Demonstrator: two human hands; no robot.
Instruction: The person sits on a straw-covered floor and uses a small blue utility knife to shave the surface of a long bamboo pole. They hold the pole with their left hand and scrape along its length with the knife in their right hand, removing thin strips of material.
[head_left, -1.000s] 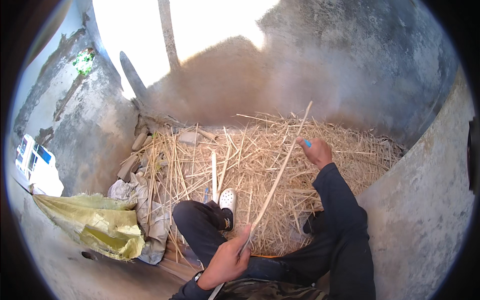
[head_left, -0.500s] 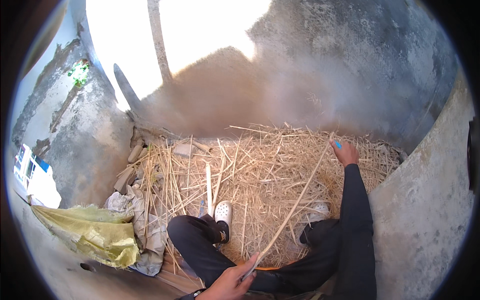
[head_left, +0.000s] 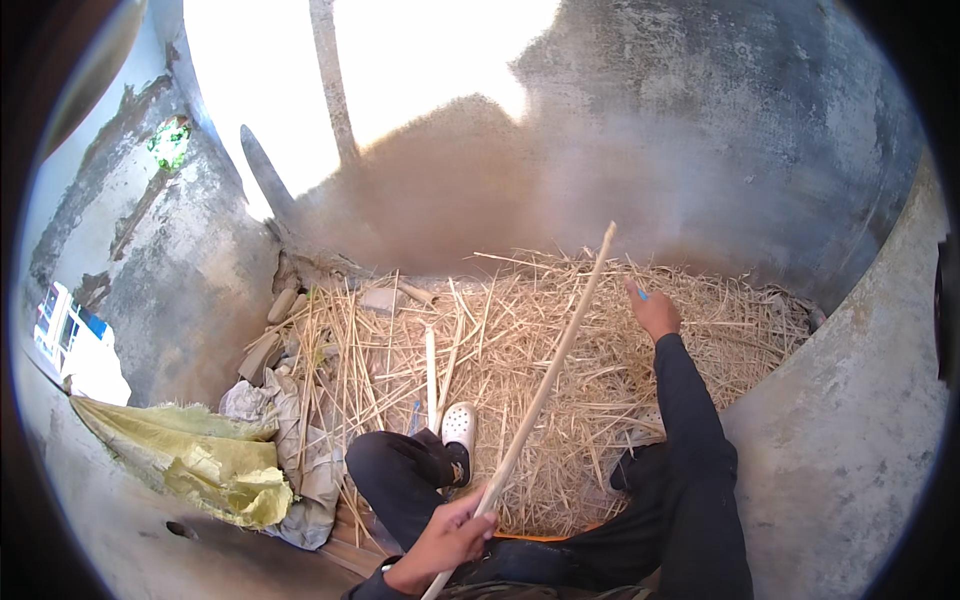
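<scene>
My left hand has its fingers closed round the near end of a long pale stick, which runs up and away to the right. My right hand, fingers curled on something small and blue, hovers over the straw just right of its far tip.

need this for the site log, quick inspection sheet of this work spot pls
surface: straw pile covers the ground between concrete walls
job's things: long pale stick, angled up over the straw
clutter: yellow sack, grey sacking, wood scraps at left
hands: left hand grips the stick's lower end; right hand reaches over the straw holding something small and blue, too small to identify
cables: nothing seen
surroundings: bright opening above; white shoe on straw
</scene>
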